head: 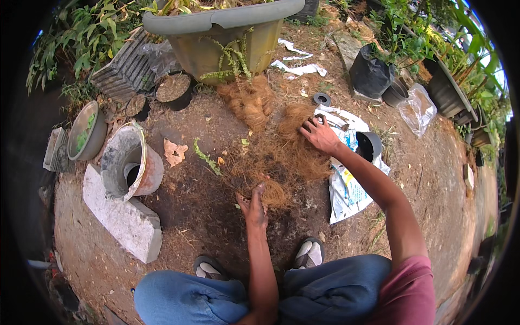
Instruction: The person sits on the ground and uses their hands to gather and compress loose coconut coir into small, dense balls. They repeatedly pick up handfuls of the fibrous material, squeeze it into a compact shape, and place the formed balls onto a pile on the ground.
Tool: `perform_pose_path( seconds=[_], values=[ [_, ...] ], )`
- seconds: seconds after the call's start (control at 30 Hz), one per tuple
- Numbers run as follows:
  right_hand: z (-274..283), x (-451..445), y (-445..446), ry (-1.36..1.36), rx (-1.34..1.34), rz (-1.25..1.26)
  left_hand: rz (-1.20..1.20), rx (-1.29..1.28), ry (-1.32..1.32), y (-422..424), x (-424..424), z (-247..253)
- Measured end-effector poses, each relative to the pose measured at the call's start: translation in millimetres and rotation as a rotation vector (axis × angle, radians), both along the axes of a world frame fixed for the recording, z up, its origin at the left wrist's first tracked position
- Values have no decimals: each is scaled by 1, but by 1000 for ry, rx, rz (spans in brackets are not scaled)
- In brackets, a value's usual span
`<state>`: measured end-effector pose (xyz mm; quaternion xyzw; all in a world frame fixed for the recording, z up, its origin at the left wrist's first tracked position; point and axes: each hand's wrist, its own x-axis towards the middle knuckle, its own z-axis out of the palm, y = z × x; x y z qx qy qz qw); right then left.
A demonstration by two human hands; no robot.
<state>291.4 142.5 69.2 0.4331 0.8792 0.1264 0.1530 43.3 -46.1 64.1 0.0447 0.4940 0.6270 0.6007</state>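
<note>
Brown coconut-like fiber (298, 150) lies loose over the dark soil in front of me. My left hand (255, 207) reaches into its near edge with thumb and fingers apart, beside a small tuft; whether the fingertips grip any strands is unclear. My right hand (321, 134) rests with curled fingers on a clump of the fiber at the upper right, beside a white printed plastic sack (349, 195). Its fingertips are partly hidden in the clump. A black plastic pot (375, 144) lies on the sack. A further fiber heap (252, 103) sits against the large planter (223, 44).
On the left, a crusted bucket (152, 172) leans on a pale concrete block (122, 215). Small pots (178, 97) stand beyond it. A roll of dark tape (321, 99) lies behind the sack. A black grow bag (370, 73) and a clear plastic bag (418, 107) are at the right.
</note>
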Motion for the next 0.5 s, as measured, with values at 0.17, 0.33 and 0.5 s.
perform_pose_path(
  seconds=[0.17,0.33,0.5],
  values=[
    [25,20,-7,368,264,-67,-78,70,-112,0,-8,-26],
    [45,25,-14,722,358,-104,-22,-36,-10,1,4,-4],
    [32,36,-29,336,56,33,-80,52,-55,4,0,-20]
  ],
)
